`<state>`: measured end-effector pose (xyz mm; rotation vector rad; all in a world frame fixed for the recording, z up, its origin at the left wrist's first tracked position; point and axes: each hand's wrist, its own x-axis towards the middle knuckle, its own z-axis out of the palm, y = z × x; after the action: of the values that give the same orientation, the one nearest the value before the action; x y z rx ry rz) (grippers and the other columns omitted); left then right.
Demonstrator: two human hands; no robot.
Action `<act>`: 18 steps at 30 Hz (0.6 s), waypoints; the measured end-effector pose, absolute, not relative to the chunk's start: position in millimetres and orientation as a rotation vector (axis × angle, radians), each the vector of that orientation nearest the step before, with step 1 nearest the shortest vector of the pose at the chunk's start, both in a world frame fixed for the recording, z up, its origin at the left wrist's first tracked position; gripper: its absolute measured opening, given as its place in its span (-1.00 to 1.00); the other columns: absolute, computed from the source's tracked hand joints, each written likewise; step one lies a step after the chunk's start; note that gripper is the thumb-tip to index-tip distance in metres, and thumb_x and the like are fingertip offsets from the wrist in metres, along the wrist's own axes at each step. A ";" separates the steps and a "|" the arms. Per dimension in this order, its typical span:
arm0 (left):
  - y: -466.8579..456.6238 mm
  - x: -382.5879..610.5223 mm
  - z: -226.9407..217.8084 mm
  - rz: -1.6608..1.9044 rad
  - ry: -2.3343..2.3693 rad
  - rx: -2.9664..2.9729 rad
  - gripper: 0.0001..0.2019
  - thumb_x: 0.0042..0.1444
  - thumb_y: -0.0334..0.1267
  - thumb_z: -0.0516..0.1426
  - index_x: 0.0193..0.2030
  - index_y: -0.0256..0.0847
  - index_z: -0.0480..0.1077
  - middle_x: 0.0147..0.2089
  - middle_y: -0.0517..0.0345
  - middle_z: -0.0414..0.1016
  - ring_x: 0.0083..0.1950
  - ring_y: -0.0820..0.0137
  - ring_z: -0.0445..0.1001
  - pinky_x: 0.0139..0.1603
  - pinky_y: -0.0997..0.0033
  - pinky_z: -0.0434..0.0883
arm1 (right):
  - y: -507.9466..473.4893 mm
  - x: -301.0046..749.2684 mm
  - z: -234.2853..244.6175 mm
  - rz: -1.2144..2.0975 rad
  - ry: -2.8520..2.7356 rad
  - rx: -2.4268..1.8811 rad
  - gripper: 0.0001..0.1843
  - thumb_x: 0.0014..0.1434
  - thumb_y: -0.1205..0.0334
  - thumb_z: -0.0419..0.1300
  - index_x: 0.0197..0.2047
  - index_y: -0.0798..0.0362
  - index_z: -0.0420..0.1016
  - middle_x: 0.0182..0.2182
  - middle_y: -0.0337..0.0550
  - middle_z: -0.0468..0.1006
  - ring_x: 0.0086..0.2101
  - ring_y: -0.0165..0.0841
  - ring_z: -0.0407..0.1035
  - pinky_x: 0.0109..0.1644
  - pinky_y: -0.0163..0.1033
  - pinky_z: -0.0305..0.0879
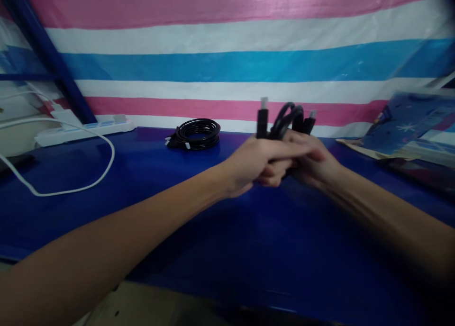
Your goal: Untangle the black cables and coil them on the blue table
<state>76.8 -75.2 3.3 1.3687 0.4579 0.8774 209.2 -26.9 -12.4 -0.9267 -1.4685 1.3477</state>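
Observation:
Both hands meet above the right half of the blue tabletop, closed round a bundled black cable (280,122). Its two plugs with metal tips stick up out of my grip, one on the left and one on the right, with bent loops of cord between them. My left hand (256,162) wraps the near side of the bundle. Pressed against it, my right hand (313,158) grips the other side, partly blurred. The lower part of the cable is mostly hidden by my fingers. A second black cable (199,134), neatly coiled, lies farther back on the table, touched by neither hand.
A white power strip (85,131) stands at the back left, with a white cord (74,192) looping onto the blue tabletop (227,240). At the right lie a blue printed packet (401,122) and a dark flat object (415,174). A striped sheet (227,65) hangs behind.

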 end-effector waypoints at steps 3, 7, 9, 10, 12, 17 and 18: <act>-64.9 74.3 4.3 1.183 0.622 1.203 -0.79 0.22 -0.34 0.00 -0.45 -0.27 0.31 -0.76 0.45 -0.19 -0.75 0.65 -0.22 -0.69 0.56 -0.12 | -33.7 209.2 -3.3 1.399 -1.246 -0.939 -0.61 0.19 0.24 0.09 -0.61 0.01 0.05 -0.77 -0.45 -0.14 -0.72 -0.54 -0.24 -0.57 -0.33 0.11; -50.4 65.7 3.6 1.367 0.740 1.137 -0.90 0.16 -0.33 0.06 -0.37 -0.26 0.32 -0.73 0.47 -0.18 -0.76 0.66 -0.17 -0.71 0.61 -0.09 | -47.3 202.2 1.8 1.437 -1.289 -0.851 -0.50 0.22 0.18 0.10 -0.66 0.03 -0.06 -0.79 -0.44 -0.13 -0.74 -0.55 -0.19 -0.52 -0.33 0.17; -42.7 60.6 0.5 1.398 0.800 1.122 -0.93 0.12 -0.37 0.06 -0.38 -0.26 0.31 -0.73 0.47 -0.18 -0.75 0.66 -0.17 -0.71 0.60 -0.09 | -52.1 199.4 0.2 1.475 -1.362 -0.791 -0.46 0.21 0.15 0.11 -0.68 0.03 -0.08 -0.79 -0.43 -0.12 -0.75 -0.56 -0.17 -0.52 -0.32 0.15; -39.2 57.6 -1.2 1.374 0.825 1.121 -0.94 0.10 -0.38 0.06 -0.39 -0.27 0.31 -0.72 0.47 -0.18 -0.75 0.66 -0.18 -0.72 0.60 -0.08 | -54.0 198.7 -1.1 1.502 -1.403 -0.769 -0.44 0.20 0.14 0.12 -0.69 0.03 -0.09 -0.79 -0.42 -0.12 -0.75 -0.56 -0.17 -0.53 -0.31 0.14; -33.9 50.7 -3.6 1.208 0.841 1.131 -0.95 0.04 -0.43 0.06 -0.39 -0.29 0.33 -0.72 0.47 -0.16 -0.74 0.67 -0.18 -0.70 0.59 0.01 | -56.8 198.9 -3.5 1.565 -1.500 -0.733 -0.43 0.18 0.12 0.14 -0.70 0.03 -0.10 -0.79 -0.42 -0.12 -0.74 -0.56 -0.16 -0.54 -0.30 0.13; -37.4 41.6 -4.8 0.959 0.783 1.185 -0.89 0.01 -0.48 0.04 -0.36 -0.28 0.37 -0.72 0.46 -0.09 -0.73 0.67 -0.06 -0.48 0.47 0.34 | -55.5 206.9 1.1 1.634 -1.619 -0.730 -0.45 0.15 0.13 0.16 -0.71 0.02 -0.05 -0.79 -0.41 -0.11 -0.73 -0.55 -0.17 -0.57 -0.28 0.10; -39.2 44.3 -5.8 1.015 0.804 1.190 -0.90 0.03 -0.47 0.05 -0.36 -0.29 0.37 -0.73 0.46 -0.08 -0.72 0.65 -0.01 -0.43 0.45 0.37 | -52.3 209.5 3.9 1.595 -1.578 -0.766 -0.47 0.16 0.14 0.16 -0.70 0.02 -0.03 -0.78 -0.41 -0.11 -0.73 -0.55 -0.19 -0.59 -0.29 0.08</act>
<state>44.3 -39.2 -5.8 1.1898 0.8038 1.0154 209.5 -52.3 3.9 -0.7665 -1.5783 1.5949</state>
